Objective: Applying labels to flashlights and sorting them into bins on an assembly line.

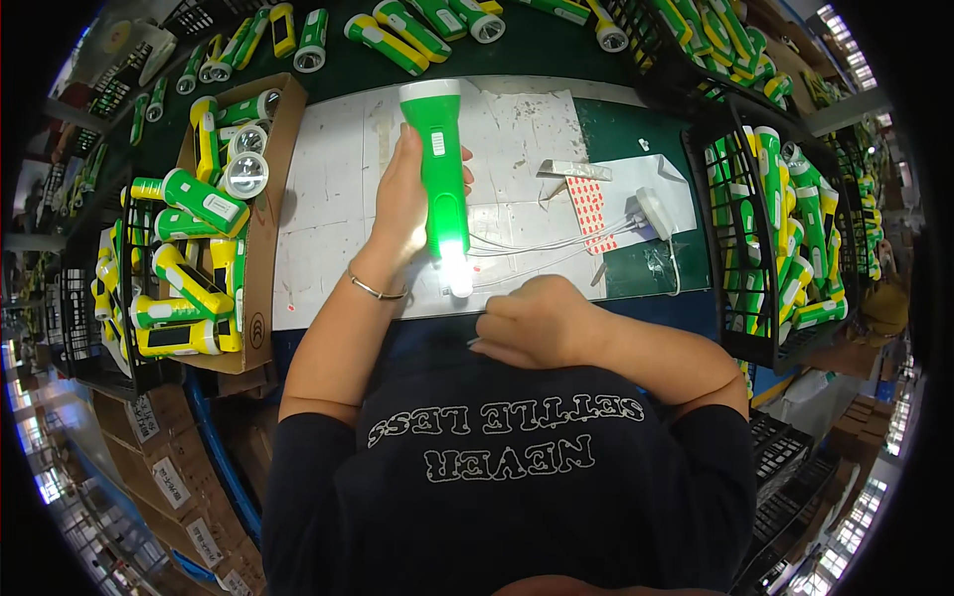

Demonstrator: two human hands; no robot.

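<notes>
My left hand (404, 189) is wrapped round a green flashlight (434, 164) with a white head and a white sliding switch, held over the white work board. Its head points away from me, and the end nearest me has a clear tube (455, 273) that glows bright white. Close to the right of that tube is my right hand (542, 320), its fingers curled into a fist in front of my shirt. Whatever the fist may hold is hidden. Thin white cables (556, 244) run from a white plug (653, 212) toward the flashlight; their near ends are hard to make out.
At left stands a cardboard box (260, 268) heaped with green and yellow flashlights. A black crate (765, 228) of similar ones is at right. More flashlights (397, 40) lie along the far side. A sheet of red stickers (593, 214) rests on the white board (333, 189).
</notes>
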